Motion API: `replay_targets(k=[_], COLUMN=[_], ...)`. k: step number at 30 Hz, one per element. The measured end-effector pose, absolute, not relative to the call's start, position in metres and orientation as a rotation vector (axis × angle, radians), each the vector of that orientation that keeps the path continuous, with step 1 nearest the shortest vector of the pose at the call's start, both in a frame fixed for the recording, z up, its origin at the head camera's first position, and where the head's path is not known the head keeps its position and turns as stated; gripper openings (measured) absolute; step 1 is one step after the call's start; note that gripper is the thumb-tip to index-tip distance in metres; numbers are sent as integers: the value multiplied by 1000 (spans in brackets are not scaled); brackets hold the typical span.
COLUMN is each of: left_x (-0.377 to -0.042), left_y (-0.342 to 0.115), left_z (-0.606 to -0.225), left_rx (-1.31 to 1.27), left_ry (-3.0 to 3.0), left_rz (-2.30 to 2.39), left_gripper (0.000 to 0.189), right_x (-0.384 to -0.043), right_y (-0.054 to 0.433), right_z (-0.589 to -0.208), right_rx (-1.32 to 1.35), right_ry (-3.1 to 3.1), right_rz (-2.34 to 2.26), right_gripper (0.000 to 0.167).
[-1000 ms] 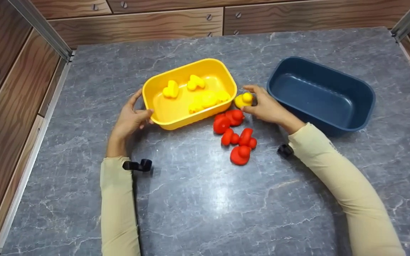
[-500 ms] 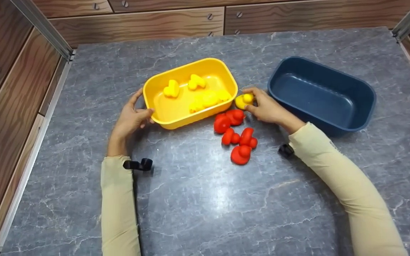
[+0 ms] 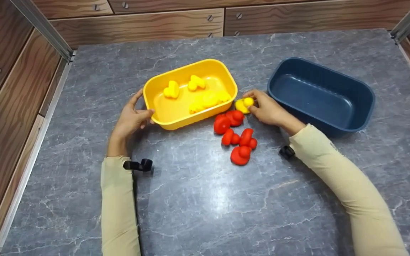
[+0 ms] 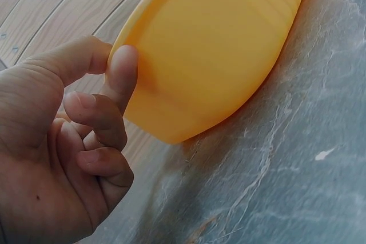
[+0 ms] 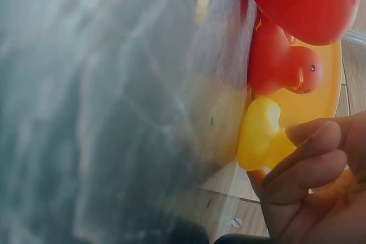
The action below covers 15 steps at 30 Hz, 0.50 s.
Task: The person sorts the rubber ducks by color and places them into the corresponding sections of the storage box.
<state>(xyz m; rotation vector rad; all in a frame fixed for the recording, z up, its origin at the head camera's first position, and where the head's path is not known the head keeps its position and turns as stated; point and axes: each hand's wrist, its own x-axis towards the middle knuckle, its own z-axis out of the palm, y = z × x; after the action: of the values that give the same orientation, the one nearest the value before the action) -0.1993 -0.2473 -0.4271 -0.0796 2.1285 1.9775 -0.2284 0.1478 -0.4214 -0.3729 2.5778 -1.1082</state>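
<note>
My left hand (image 3: pixel 129 119) holds the left end of a yellow bin (image 3: pixel 167 106). In the left wrist view, thumb and forefinger pinch its rim (image 4: pixel 127 32), and the other fingers are curled below. Inside the bin lie several yellow rubber ducks (image 3: pixel 171 89). Just off its right end, my right hand (image 3: pixel 269 109) pinches another yellow rubber duck (image 3: pixel 242 105) between thumb and fingers, low at the tabletop. The right wrist view shows this duck (image 5: pixel 258 135) tipped over, beside a red rubber duck (image 5: pixel 271 61). Several red rubber ducks (image 3: pixel 240 156) form a loose cluster in front.
A dark blue bin (image 3: pixel 319 96) with nothing in it stands to the right, behind my right wrist. The grey marble-patterned table (image 3: pixel 198 199) is bounded by wood-patterned panels (image 3: pixel 137 25) at the back and left.
My right hand's fingers have closed in on the yellow duck, which has shifted slightly toward me. The left hand and the yellow bin stay in place.
</note>
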Motion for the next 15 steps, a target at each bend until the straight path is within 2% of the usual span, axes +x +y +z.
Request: replay_targets(k=[15], left_x=[-199], left_y=[-248], left_z=[-426], left_rx=[-79], left_ry=[2137], left_rz=[1958], left_gripper=[84], right_x=[-215], right_y=[149], right_z=[-416], right_rx=[-378], right_ry=[2679], right_rz=[-1142], right_gripper=[35])
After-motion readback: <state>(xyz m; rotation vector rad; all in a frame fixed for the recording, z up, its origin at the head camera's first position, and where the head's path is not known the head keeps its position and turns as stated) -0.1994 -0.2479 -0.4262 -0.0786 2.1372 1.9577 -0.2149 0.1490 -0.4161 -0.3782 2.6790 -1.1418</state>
